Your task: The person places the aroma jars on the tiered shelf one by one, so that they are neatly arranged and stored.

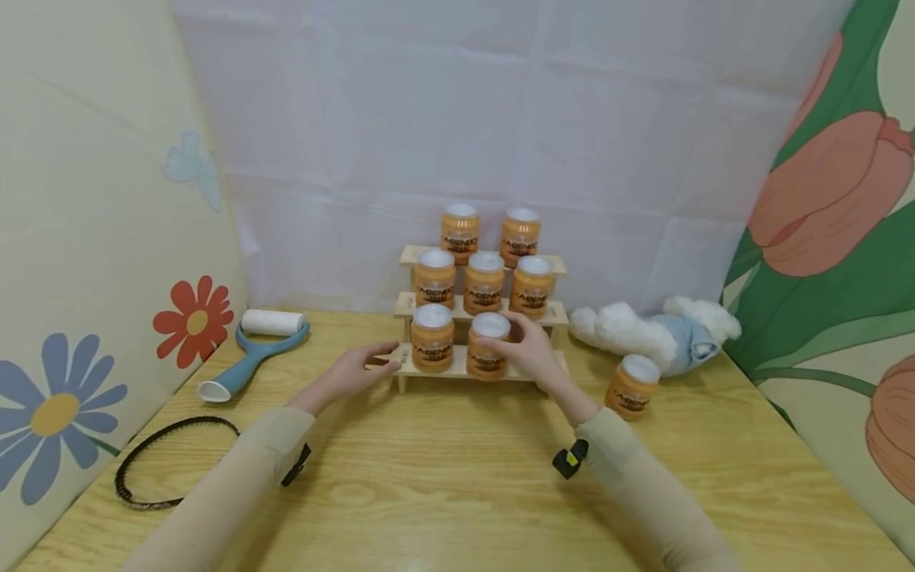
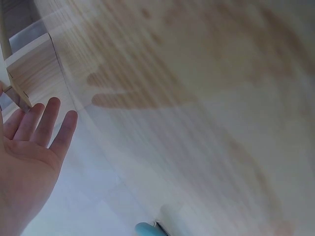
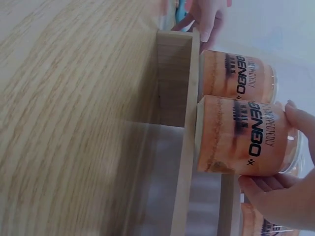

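My right hand [image 1: 527, 349] grips an orange jar [image 1: 488, 359] with a clear-white lid, on the front part of the wooden tiered rack's [image 1: 457, 367] lowest step. In the right wrist view, thumb and fingers hold that jar [image 3: 243, 137] by its sides near the lid, its base at the step. Another jar [image 1: 432, 349] stands just left of it on the same step. My left hand [image 1: 353, 369] is at the rack's left end, fingers extended; the left wrist view shows the palm [image 2: 32, 162] with fingertips by the wooden edge, holding nothing.
Three jars [image 1: 434, 286] stand on the middle step and two [image 1: 460, 238] on the top. A single jar [image 1: 633, 389] sits on the table at right, before a white plush toy [image 1: 643, 338]. Leftward lie a blue-handled lint roller [image 1: 260, 349] and a dark headband [image 1: 121, 469].
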The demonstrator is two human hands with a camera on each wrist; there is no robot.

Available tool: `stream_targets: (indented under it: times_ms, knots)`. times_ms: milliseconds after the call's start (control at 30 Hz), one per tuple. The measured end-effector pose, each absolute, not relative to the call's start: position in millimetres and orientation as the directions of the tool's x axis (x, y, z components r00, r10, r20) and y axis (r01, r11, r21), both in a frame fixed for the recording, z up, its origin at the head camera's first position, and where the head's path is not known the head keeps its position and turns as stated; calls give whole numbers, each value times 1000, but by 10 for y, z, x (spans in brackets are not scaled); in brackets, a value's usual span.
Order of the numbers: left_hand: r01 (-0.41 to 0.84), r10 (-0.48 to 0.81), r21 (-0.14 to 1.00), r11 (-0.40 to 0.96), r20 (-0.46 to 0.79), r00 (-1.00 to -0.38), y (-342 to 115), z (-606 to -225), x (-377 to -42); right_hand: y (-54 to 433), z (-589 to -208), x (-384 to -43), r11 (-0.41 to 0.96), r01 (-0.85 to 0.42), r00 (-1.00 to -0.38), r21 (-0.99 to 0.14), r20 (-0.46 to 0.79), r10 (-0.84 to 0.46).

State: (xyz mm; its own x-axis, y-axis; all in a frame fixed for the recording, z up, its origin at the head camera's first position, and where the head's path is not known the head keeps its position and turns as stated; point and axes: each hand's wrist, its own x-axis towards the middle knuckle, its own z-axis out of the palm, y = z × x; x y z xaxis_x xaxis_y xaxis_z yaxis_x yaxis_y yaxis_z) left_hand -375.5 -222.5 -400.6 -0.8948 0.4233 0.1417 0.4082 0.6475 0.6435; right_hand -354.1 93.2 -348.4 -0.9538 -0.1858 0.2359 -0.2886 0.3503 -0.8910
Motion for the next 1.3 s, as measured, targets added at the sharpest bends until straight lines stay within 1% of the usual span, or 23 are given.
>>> stream_targets:
  times_ms: [133, 333, 567, 900, 1033, 1233, 1300]
  knots:
    - [400, 415, 645, 651, 139, -899, -2220, -4009, -3746, 891, -3512, -3556, 367, -303, -951, -879, 258, -168]
    - [405, 421, 643, 650, 139, -896, -2222, -3986, -3737, 839, -3515, -3598, 431, -316, -949, -845, 285, -136]
    - [411, 421, 640, 649, 148, -895, -2240, -3984, -3766, 818, -3514, -3641, 423, -327, -945, -845, 282, -168]
    - [407, 425, 640, 652, 136, -895, -2208, -3979, -3727, 885, -3563, -3639, 439, -333, -943, -835, 284, -176]
    - [402, 422, 640, 655, 132, -897, -2202, -3991, -3732, 962, -3539, -3607, 404, -312, -948, -860, 255, -189]
    - [403, 418, 636, 657, 137, -898, -2213, -3986, -3741, 1132, -3466, -3575, 361, -368, -927, -857, 306, -218]
    - [409, 424, 635, 655, 139, -895, -2218, -3983, -3745, 1188, -3366, -3472, 348, -366, -925, -863, 297, -236]
